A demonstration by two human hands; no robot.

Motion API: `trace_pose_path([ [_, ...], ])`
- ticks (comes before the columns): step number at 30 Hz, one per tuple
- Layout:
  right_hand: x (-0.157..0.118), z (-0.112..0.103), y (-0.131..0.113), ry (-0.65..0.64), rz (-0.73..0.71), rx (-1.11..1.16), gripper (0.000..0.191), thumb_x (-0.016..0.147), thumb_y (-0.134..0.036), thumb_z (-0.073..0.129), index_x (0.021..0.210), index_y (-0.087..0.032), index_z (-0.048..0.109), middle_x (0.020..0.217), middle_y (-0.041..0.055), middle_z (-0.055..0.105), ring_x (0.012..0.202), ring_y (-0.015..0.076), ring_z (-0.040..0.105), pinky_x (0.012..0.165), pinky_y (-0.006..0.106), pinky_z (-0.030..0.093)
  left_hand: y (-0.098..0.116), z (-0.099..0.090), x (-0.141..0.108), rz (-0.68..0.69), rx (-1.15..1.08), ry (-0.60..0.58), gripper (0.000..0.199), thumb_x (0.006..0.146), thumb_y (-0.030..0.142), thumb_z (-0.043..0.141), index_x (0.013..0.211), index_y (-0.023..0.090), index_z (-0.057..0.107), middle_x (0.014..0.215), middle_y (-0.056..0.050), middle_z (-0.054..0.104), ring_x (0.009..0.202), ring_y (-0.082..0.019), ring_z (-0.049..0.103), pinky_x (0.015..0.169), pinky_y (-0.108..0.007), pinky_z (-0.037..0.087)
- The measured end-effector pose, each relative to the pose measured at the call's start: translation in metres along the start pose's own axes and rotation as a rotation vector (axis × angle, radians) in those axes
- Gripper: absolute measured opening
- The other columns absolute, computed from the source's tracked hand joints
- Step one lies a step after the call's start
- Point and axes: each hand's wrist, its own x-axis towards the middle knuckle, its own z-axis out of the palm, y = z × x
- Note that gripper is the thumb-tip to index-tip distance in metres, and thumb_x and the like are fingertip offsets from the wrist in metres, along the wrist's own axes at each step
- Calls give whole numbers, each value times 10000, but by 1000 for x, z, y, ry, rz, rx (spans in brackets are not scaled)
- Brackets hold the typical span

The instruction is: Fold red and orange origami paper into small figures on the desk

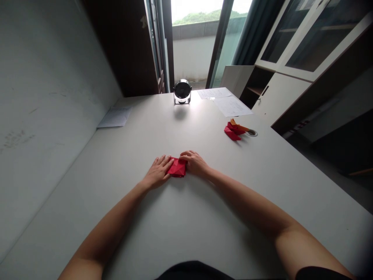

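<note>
A small folded red paper [177,167] lies near the middle of the white table [163,132], with crease lines across its top. My left hand [157,171] rests flat over its left edge, fingers extended. At the paper's upper right corner, the bent fingers of my right hand [196,162] grip the edge, thumb side hidden. Farther right on the table sit folded red paper pieces [233,131] with an orange piece [239,127] among them.
A round black device on a metal stand [182,91] stands at the table's far edge. Printed sheets lie at the back right [232,105] and a paper [114,117] at the back left. The wall [46,101] borders the left side; cabinets [282,93] stand right.
</note>
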Motion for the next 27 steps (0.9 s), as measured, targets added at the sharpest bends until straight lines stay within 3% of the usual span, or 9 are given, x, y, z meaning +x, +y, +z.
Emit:
trace_pose_path([
  [4,-1,-3,-5,-64,-117,-79,385,821,-104,627,1165,-258,701,1320,87,632,1247,261,528,1042,429,410,-4,2,-3,7,24,-34,770,926,596,501,1584,272,264,1661,-72,216,1548,-320,111,1244,-537,56],
  [7,-1,-4,-8,-102,-215,-93,323,861,-162,632,1164,-252,697,1261,88,662,1213,256,547,1043,425,403,-7,1,-4,-17,17,-20,841,902,671,486,1592,259,239,1664,-83,196,1548,-322,112,1245,-526,31],
  [12,0,-7,-8,-163,-256,-125,287,916,-202,587,1177,-253,693,1180,81,676,1092,226,588,953,362,459,-9,-1,-3,-7,35,-23,803,930,643,456,1596,260,222,1665,-78,193,1548,-308,121,1246,-525,36],
  [16,-1,-10,-8,-168,-285,-178,321,944,-247,574,1252,-267,661,1194,92,657,1082,230,582,937,363,472,-11,0,1,-5,73,-17,617,1001,463,386,1581,288,272,1660,-45,223,1551,-281,119,1246,-517,69],
  [19,0,-7,-9,-137,-268,-186,339,951,-268,576,1284,-257,639,1235,108,649,1131,243,581,976,388,469,-15,2,6,-34,77,-24,585,1002,367,370,1577,303,281,1652,-33,249,1545,-272,156,1245,-518,85],
  [27,-5,6,-10,-58,-160,-142,397,990,-306,529,1382,-255,559,1434,100,569,1350,253,508,1127,427,399,-25,0,19,3,74,-78,796,932,651,450,1597,291,205,1670,-63,163,1551,-299,111,1242,-532,14],
])
